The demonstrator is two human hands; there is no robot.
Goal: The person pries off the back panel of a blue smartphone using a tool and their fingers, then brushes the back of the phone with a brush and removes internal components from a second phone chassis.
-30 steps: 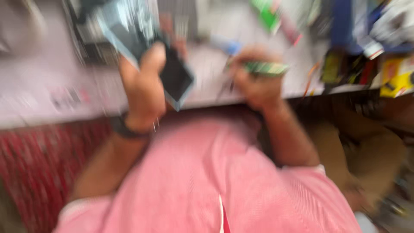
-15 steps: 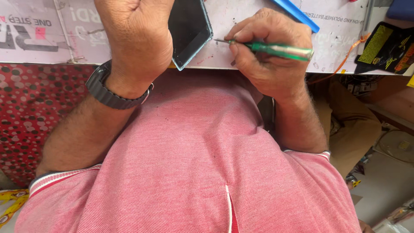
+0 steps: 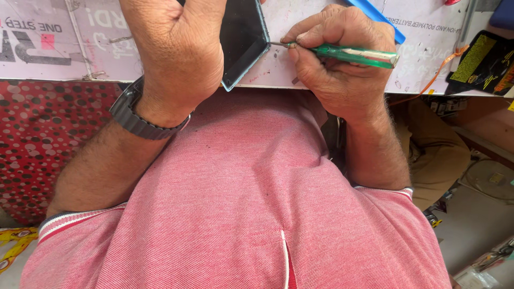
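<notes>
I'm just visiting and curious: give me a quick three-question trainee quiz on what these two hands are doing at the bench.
1. Which hand holds the green-handled screwdriver?
2. True or false: the left hand grips a dark flat phone-like device with a teal edge.
3. The screwdriver tip meets the device at: A) its right edge, B) its lower corner, C) nowhere.

Key:
1. The right hand.
2. True.
3. A.

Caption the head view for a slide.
Left hand grips a dark phone while right hand sets a green screwdriver against its edge.
</notes>
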